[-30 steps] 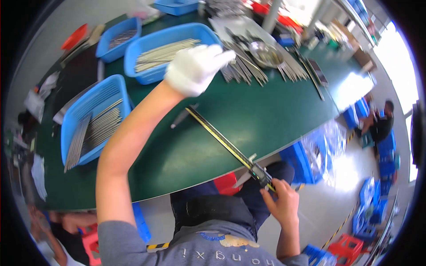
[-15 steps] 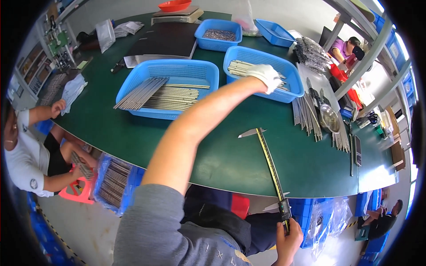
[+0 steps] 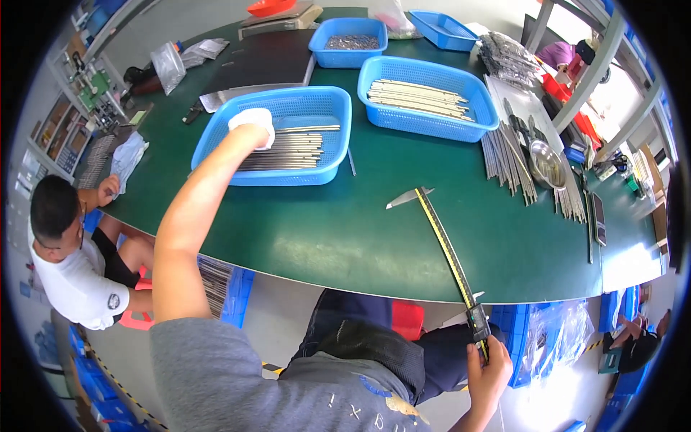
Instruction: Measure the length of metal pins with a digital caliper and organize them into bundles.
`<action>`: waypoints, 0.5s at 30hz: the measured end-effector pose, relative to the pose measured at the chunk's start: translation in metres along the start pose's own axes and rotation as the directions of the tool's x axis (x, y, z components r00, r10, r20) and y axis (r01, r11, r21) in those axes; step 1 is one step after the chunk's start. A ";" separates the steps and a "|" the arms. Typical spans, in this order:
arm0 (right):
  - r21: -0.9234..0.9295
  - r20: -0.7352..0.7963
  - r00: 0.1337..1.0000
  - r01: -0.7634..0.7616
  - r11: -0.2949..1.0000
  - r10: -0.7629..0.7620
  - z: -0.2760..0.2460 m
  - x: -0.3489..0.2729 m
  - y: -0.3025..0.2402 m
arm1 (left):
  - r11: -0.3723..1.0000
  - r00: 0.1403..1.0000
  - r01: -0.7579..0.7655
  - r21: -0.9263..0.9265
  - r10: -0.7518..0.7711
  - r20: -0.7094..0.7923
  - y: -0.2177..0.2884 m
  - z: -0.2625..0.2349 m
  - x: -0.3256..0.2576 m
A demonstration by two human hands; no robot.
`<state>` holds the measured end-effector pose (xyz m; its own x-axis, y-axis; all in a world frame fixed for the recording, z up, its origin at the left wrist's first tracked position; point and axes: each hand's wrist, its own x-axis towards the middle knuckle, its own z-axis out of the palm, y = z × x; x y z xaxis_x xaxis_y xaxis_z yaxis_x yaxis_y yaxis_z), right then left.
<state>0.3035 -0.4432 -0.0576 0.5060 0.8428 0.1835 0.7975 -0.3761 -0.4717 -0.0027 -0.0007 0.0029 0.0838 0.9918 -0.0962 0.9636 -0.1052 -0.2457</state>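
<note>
My left hand (image 3: 252, 127), in a white glove, reaches over the near left blue basket (image 3: 338, 160). It is at the left end of a bundle of slim metal rods (image 3: 296, 150) lying inside. The glove and wrist hide its fingertips, so I cannot see whether they grip a rod. My right hand (image 3: 492, 370), bare, is closed around the body of a digital caliper (image 3: 440, 235) near the lower right. The caliper's beam extends over the table edge, its jaw end above the green tabletop. More pale rods (image 3: 417, 99) lie in the right blue basket (image 3: 432, 127).
Loose rods (image 3: 507, 162), a metal ladle-like bowl (image 3: 547, 164) and a phone-shaped device (image 3: 599, 219) lie along the right side of the green table (image 3: 345, 237). Behind are a small-parts tray (image 3: 347, 56) and a black folder-like slab (image 3: 263, 61). A co-worker (image 3: 79, 252) sits at left.
My left hand has moved from the right basket leftward to the left basket. The slanted rods at that basket's left side are now mostly hidden. My right hand still holds the caliper.
</note>
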 end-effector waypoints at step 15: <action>-0.015 0.012 0.995 -0.102 0.995 0.102 -0.003 0.001 -0.015 | -0.147 -0.164 -0.985 0.090 0.637 -0.753 0.169 0.046 -0.180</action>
<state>0.2935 -0.4375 -0.0481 0.5808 0.8045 0.1241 0.7466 -0.4658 -0.4750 0.1337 -0.2000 -0.0652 0.7913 -0.1750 0.5858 -0.2468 -0.9681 0.0442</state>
